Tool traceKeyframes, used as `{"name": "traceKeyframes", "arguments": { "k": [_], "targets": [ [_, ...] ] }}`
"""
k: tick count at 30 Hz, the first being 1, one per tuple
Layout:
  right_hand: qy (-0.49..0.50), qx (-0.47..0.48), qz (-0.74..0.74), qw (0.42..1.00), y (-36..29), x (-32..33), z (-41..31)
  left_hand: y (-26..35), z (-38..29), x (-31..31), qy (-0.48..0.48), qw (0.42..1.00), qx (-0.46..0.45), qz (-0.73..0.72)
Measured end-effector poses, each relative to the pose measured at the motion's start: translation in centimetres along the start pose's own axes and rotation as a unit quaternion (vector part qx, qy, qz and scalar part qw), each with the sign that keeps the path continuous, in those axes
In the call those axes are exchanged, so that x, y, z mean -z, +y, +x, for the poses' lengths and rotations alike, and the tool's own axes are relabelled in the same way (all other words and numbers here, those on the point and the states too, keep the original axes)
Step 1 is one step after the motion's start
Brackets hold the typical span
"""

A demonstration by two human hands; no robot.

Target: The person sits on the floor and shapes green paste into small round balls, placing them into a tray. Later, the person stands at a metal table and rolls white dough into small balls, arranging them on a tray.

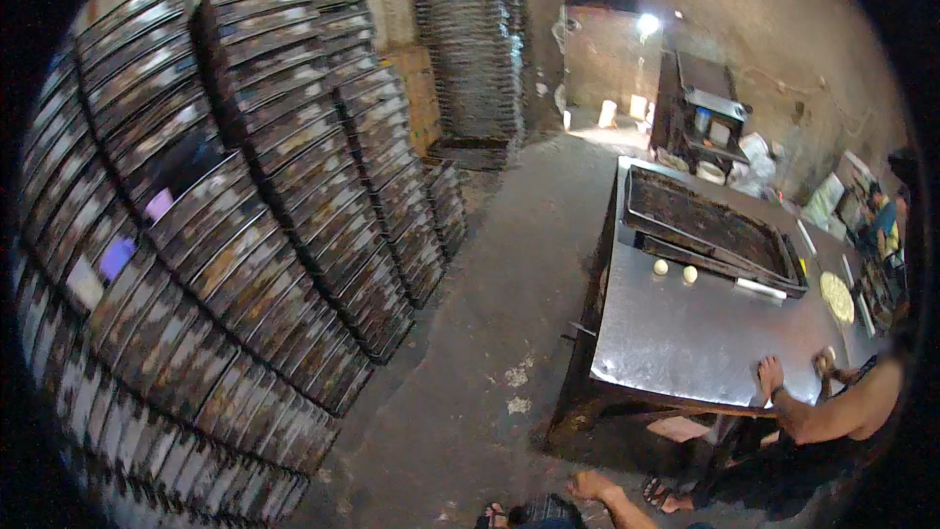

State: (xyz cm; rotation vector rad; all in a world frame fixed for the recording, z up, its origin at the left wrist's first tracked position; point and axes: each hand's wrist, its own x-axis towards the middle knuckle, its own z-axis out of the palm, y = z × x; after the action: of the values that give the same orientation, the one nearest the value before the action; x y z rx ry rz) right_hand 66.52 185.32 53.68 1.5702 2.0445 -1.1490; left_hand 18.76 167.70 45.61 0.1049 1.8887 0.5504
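My right hand [587,486] hangs over the concrete floor [470,375] at the bottom of the view, short of the metal-topped table [661,338]. Its fingers look curled, but blur hides whether they are closed, and no held object shows. My left hand is out of view. Below it on the floor is a sandalled foot [493,513]. On the table ahead to the right lie two pale dough balls [661,267], a white rolling pin [761,289] and large dark baking trays [705,217].
Tall stacks of worn metal baking trays [294,184] line the left side. Another stack [470,51] stands at the back. A co-worker's hand [769,376] rests on the table's near right edge, beside a flat round dough piece [837,297]. A lit doorway [613,66] is beyond.
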Motion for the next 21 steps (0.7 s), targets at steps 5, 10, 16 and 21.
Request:
{"name": "traceKeyframes", "arguments": {
  "k": [5,10,16,21],
  "targets": [
    [0.055,0.149,0.114,0.981,-9.7,12.0,9.3,17.5,9.3,-3.9,0.016,0.966,-0.173,0.193],
    [0.069,0.234,0.033,0.969,-14.2,24.4,21.2,33.2,16.0,-6.0,0.026,0.941,-0.246,0.23],
    [0.125,0.135,-0.075,0.98,-14.2,42.6,32.1,40.3,14.8,-5.4,0.047,0.989,-0.075,0.121],
    [0.219,0.137,-0.026,0.966,-11.7,57.4,37.4,43.7,12.9,-4.7,0.011,0.993,-0.019,0.113]
  ]
}}
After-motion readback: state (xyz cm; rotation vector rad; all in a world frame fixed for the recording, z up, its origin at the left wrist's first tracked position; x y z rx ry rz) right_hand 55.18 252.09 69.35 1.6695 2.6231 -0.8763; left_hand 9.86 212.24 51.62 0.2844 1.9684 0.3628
